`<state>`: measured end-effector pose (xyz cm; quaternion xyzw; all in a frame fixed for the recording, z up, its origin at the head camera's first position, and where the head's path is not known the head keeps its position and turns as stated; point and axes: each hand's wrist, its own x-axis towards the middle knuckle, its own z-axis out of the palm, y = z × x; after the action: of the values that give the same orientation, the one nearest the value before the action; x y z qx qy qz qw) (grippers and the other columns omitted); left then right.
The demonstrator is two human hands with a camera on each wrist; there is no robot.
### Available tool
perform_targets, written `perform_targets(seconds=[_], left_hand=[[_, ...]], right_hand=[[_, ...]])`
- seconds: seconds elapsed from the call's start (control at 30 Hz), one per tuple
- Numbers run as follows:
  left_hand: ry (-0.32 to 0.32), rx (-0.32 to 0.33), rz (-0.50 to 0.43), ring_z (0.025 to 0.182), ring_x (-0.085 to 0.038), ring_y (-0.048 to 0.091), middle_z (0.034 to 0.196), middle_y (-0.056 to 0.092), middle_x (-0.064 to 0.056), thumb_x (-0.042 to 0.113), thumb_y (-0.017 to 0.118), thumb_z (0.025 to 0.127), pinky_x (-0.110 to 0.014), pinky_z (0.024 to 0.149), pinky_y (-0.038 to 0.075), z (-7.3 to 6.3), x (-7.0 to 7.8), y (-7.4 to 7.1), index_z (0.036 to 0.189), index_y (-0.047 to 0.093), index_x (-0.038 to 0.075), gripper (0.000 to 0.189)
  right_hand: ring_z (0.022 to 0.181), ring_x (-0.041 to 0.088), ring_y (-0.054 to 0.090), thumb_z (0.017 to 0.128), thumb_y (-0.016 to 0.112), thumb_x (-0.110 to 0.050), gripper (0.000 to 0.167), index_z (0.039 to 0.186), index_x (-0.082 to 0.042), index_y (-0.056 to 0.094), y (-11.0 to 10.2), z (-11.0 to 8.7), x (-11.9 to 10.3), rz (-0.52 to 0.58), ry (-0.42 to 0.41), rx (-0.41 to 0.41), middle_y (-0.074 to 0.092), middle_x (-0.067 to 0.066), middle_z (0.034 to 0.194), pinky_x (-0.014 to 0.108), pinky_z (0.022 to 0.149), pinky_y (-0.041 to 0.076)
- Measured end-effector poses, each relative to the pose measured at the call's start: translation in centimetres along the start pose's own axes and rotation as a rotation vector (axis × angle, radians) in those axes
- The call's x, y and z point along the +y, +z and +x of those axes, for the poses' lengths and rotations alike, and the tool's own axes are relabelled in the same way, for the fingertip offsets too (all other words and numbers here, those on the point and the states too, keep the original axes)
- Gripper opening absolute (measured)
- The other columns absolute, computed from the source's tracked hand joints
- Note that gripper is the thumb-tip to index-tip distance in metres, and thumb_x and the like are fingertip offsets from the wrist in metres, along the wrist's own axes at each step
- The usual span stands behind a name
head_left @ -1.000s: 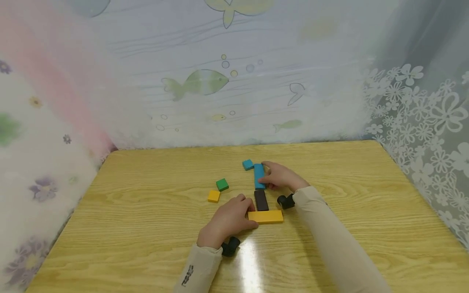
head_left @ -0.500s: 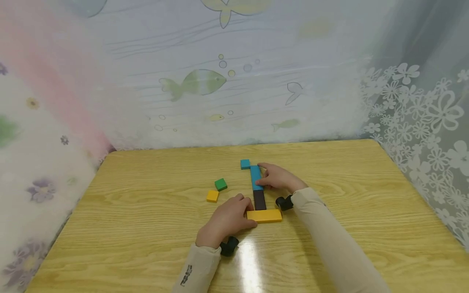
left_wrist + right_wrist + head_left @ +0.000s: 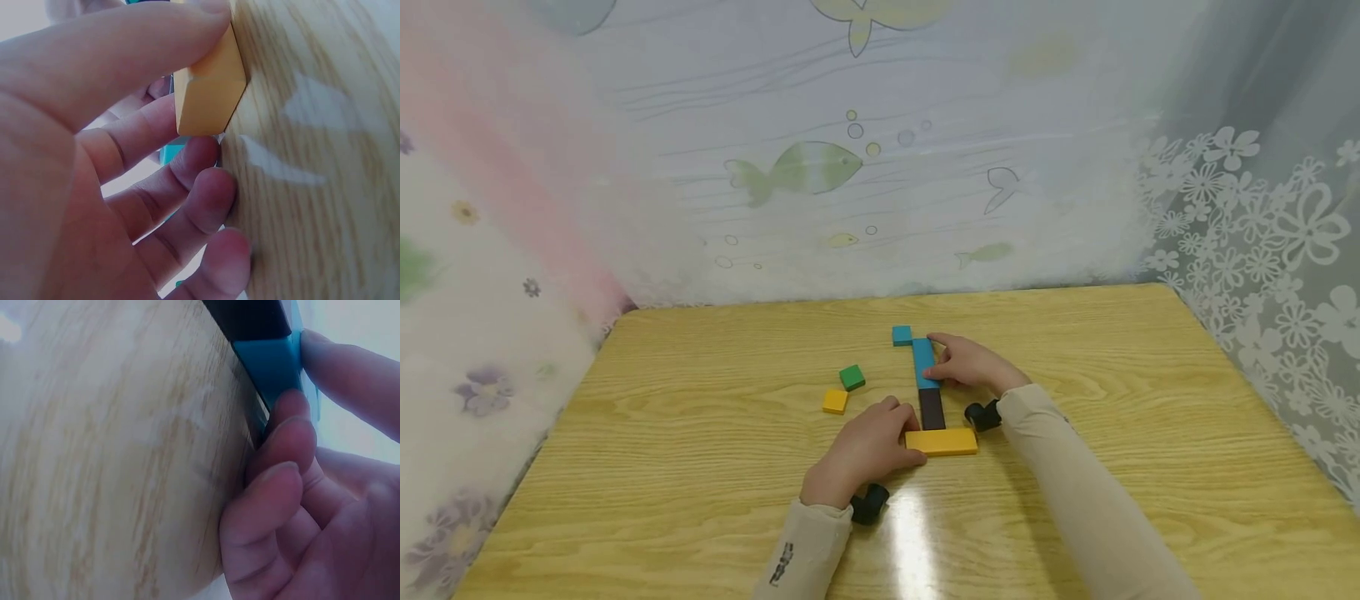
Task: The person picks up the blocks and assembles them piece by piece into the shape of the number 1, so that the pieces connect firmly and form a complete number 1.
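In the head view my left hand (image 3: 863, 446) pinches the left end of a long yellow block (image 3: 943, 442) lying crosswise. Its thumb is on the near side and its index finger on the far side; the left wrist view shows this yellow block (image 3: 211, 103) between them. A dark block (image 3: 932, 410) stretches away from the yellow one, and a long blue block (image 3: 924, 358) continues it end to end. My right hand (image 3: 972, 365) holds the blue block from the right, its thumb on it and index finger at the far end. Curled lower fingers (image 3: 262, 503) sit beside the blue block (image 3: 272, 365).
A small blue square block (image 3: 902, 336) touches or nearly touches the long blue block's far left corner. Left of the row lie a green square block (image 3: 852, 377) and a yellow square block (image 3: 835, 402). Patterned curtains (image 3: 805, 242) rise behind the wooden table (image 3: 700, 467).
My right hand has turned the long blue block slightly and brought it flush against the dark block. The small blue block has turned straighter. My left hand keeps its hold on the yellow block.
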<state>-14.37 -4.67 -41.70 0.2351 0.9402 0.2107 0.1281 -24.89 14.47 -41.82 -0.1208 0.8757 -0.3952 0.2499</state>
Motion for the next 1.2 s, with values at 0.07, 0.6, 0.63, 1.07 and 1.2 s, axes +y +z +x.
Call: perform_targets(seconds=[0.07,0.6,0.63,1.07,1.2], left_hand=[[-0.001,-0.001,0.004,0.069,-0.007,0.044,0.084,0.045,0.008,0.042,0.069,0.074,-0.024,0.064,0.041,0.00,-0.01,0.02,0.090,0.056,0.020,0.030],[0.004,-0.003,0.016,0.073,-0.007,0.045,0.088,0.045,0.007,0.043,0.069,0.073,-0.024,0.067,0.042,-0.08,0.13,-0.08,0.098,0.058,0.020,0.036],[0.005,-0.005,0.018,0.073,-0.007,0.045,0.089,0.046,0.007,0.043,0.069,0.073,-0.024,0.068,0.042,-0.06,0.14,-0.09,0.099,0.058,0.020,0.036],[0.006,-0.010,0.017,0.073,-0.007,0.045,0.087,0.045,0.008,0.043,0.069,0.073,-0.024,0.067,0.042,0.05,-0.01,0.01,0.098,0.058,0.020,0.036],[-0.004,-0.018,0.011,0.073,-0.008,0.045,0.087,0.045,0.007,0.044,0.070,0.073,-0.024,0.067,0.042,0.13,0.00,0.02,0.098,0.058,0.020,0.036]], right_hand=[[0.053,0.018,0.045,0.084,0.062,-0.027,0.072,0.142,-0.013,0.022,0.04,-0.01,0.03,-0.003,-0.006,-0.001,0.053,0.007,0.070,0.029,0.051,0.038],[0.055,0.019,0.046,0.083,0.064,-0.026,0.072,0.141,-0.014,0.023,-0.03,-0.18,0.05,0.032,-0.007,0.007,0.053,0.008,0.073,0.029,0.051,0.038],[0.055,0.019,0.046,0.083,0.064,-0.026,0.072,0.141,-0.014,0.023,-0.04,-0.20,0.06,0.036,-0.006,0.007,0.053,0.008,0.074,0.029,0.051,0.038],[0.053,0.018,0.045,0.085,0.061,-0.031,0.071,0.142,-0.015,0.021,-0.19,-0.12,0.25,0.061,0.002,-0.008,0.051,0.006,0.069,0.028,0.051,0.038],[0.060,0.021,0.052,0.087,0.056,-0.033,0.069,0.142,-0.013,0.019,-0.49,-0.28,0.18,0.086,0.007,-0.024,0.057,0.010,0.079,0.031,0.056,0.044]])
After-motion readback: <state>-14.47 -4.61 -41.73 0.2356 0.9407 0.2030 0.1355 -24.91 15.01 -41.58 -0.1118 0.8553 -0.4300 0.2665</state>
